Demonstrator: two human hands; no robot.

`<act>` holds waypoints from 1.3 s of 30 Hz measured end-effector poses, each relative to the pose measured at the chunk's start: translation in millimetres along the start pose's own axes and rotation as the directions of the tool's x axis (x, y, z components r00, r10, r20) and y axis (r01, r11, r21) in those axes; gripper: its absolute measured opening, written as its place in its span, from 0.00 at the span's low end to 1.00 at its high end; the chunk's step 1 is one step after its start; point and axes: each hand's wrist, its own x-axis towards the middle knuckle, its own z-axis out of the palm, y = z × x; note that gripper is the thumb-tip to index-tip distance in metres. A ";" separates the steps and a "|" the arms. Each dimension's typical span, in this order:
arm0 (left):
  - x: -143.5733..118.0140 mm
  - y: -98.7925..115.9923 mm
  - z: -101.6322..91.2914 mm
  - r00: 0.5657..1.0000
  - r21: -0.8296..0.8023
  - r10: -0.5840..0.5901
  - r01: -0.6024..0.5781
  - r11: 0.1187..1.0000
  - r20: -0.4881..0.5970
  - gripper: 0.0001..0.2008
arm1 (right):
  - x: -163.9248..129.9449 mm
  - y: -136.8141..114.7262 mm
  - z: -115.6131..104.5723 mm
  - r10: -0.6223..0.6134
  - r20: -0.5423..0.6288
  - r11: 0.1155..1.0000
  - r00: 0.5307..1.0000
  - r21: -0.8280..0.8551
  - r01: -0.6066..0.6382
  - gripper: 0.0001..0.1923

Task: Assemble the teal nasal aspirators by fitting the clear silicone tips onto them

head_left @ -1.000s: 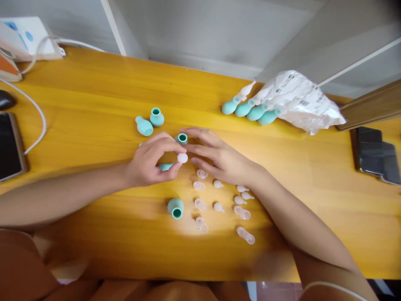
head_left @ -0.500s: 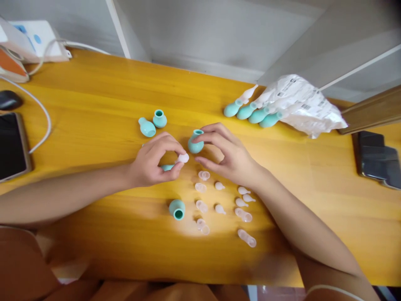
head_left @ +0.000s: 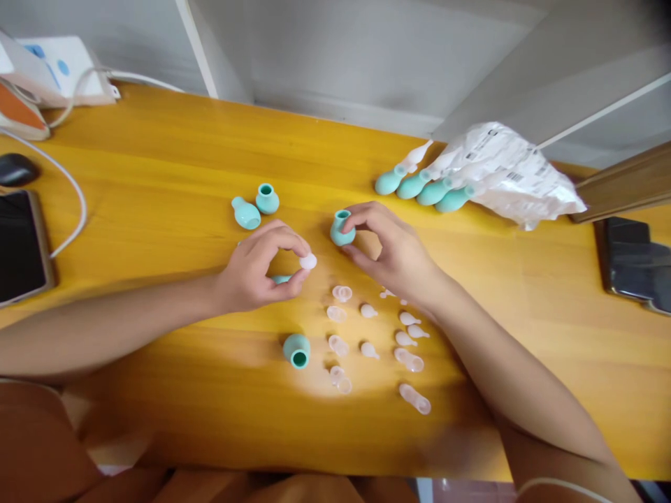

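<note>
Between the thumb and fingertips of my left hand (head_left: 265,269) is a small whitish nozzle piece (head_left: 308,261), its round end facing right. My right hand (head_left: 388,241) pinches a teal squeeze bulb (head_left: 342,235) from the right, the open neck up. The two held pieces are apart. Another teal bulb (head_left: 297,351) lies below with its mouth towards me. Two more teal bulbs (head_left: 267,199) rest beyond my left hand, which partly covers a further teal piece (head_left: 282,279). Several clear plastic pieces (head_left: 337,345) and small pointed tips (head_left: 368,311) lie below my right hand.
At the back right, several teal bulbs with clear nozzles (head_left: 433,191) line up against a crumpled plastic bag (head_left: 516,178). Dark phones (head_left: 632,255) lie far right. On the left are a phone (head_left: 21,244), a black mouse (head_left: 17,169) and a white cable (head_left: 78,192).
My right hand, now closed around the teal bulb, has carried it slightly right and away from me. The left hand has barely moved and still holds the whitish nozzle piece.
</note>
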 end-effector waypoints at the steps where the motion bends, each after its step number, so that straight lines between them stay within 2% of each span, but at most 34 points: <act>1: -0.1 0.0 0.2 1.000 -0.005 0.000 0.000 1.000 0.002 0.17 | 0.1 1.6 -1.1 0.002 0.029 1.000 1.000 -0.007 -0.001 0.10; 4: 0.3 0.5 0.6 1.000 -0.016 0.004 -0.004 1.000 0.003 0.16 | 0.1 2.6 -4.4 0.012 0.106 1.000 0.994 -0.016 -0.010 0.10; 8: 2.0 1.4 -0.3 1.000 0.017 0.017 -0.018 1.000 0.025 0.14 | 0.9 -1.2 -9.4 0.043 0.129 0.999 0.991 -0.038 -0.039 0.15; 12: 3.8 4.7 -3.0 0.989 0.128 -0.017 -0.002 0.992 0.149 0.10 | -1.3 -8.3 -24.0 0.081 0.196 0.992 0.977 -0.114 -0.059 0.14; 17: 6.5 13.5 -4.3 0.957 0.261 -0.053 -0.024 0.965 0.285 0.07 | -15.2 -31.3 -55.1 0.151 0.248 0.929 0.957 -0.366 -0.052 0.08; 20: 6.7 16.2 -3.7 0.939 0.299 -0.039 -0.070 0.952 0.343 0.08 | -21.8 -50.2 -62.3 0.140 0.379 0.938 0.915 -0.346 0.000 0.04; 22: 6.1 16.8 -3.8 0.915 0.310 -0.053 -0.080 0.947 0.399 0.05 | -22.7 -59.9 -60.3 0.104 0.473 0.968 0.875 -0.249 0.020 0.09; 24: 5.6 17.7 -4.2 0.902 0.313 -0.058 -0.087 0.946 0.428 0.03 | -21.9 -65.0 -57.1 0.084 0.515 0.982 0.853 -0.187 0.016 0.14; 29: 5.2 20.9 -4.3 0.885 0.327 -0.101 -0.060 0.943 0.454 0.04 | -20.5 -64.6 -56.9 0.114 0.455 0.968 0.883 -0.250 0.004 0.13; 35: 4.2 17.2 -2.7 0.901 0.331 -0.081 -0.072 0.941 0.426 0.04 | -19.2 -66.0 -36.9 0.024 0.507 0.976 0.862 -0.199 0.089 0.18; 39: 3.7 17.0 -3.8 0.893 0.357 -0.070 -0.105 0.928 0.444 0.08 | -17.2 -64.0 -21.8 0.011 0.529 0.975 0.849 -0.195 0.109 0.15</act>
